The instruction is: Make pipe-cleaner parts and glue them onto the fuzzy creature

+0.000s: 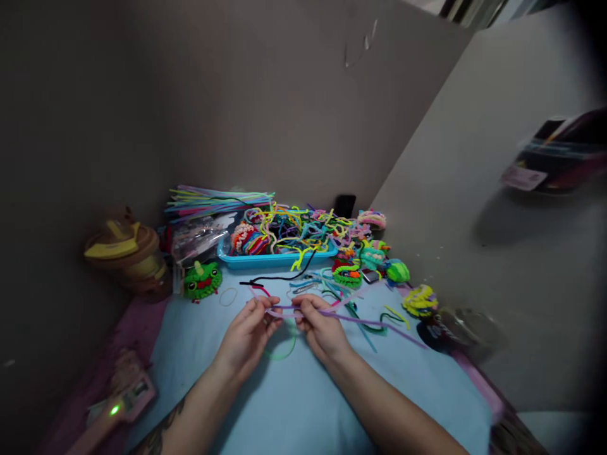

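My left hand (pixel 251 328) and my right hand (pixel 318 323) meet over a light blue cloth (pixel 303 404). Both pinch a long lilac pipe cleaner (pixel 365 321), which loops between the fingertips and trails off to the right. A thin green ring (pixel 283 347) lies on the cloth just below my hands. A black pipe cleaner (pixel 279 277) lies a little beyond them.
A blue tray (pixel 275 258) heaped with tangled pipe cleaners stands at the back, with a bundle of straight ones (pixel 213 201) behind. A green frog figure (pixel 202 280), several finished coiled pieces (pixel 370 259) and a brown-and-yellow cup (pixel 128 249) surround it. Grey walls close in behind and on the right.
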`<state>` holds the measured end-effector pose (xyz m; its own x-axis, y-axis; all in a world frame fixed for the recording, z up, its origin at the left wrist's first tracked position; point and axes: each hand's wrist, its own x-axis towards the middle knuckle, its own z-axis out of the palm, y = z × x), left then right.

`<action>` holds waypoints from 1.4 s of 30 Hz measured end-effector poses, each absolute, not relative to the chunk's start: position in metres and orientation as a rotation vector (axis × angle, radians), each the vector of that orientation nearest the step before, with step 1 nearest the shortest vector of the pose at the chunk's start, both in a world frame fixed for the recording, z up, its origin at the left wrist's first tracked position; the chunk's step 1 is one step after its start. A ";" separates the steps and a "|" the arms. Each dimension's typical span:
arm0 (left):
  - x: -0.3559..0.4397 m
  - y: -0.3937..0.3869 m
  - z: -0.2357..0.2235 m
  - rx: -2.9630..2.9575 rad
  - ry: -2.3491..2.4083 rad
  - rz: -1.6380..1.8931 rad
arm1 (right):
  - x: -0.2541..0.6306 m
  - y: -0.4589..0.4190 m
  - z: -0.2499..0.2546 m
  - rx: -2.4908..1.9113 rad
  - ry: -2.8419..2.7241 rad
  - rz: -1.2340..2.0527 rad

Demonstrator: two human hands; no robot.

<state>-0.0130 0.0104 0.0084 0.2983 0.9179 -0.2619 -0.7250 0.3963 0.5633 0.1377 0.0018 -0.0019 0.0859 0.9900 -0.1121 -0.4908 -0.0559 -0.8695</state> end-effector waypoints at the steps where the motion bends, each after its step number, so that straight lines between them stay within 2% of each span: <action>1: -0.013 0.011 0.008 0.391 0.637 1.142 | 0.139 0.004 -0.006 -0.953 -0.739 1.369; 13: -0.009 0.016 0.003 0.258 0.856 1.327 | 0.141 -0.007 -0.019 -0.854 -0.948 1.333; 21: -0.013 0.017 0.004 0.235 0.848 1.299 | 0.147 -0.013 -0.017 -0.942 -1.357 1.152; 26: -0.018 0.020 0.008 0.222 0.746 1.217 | 0.148 -0.012 -0.007 -0.799 -1.765 1.097; 33: -0.006 0.007 0.003 0.609 0.936 1.011 | 0.140 -0.013 -0.014 -1.125 -1.233 1.512; 42: -0.001 0.002 0.003 0.791 0.991 1.037 | 0.123 -0.018 -0.010 -1.317 -1.168 1.393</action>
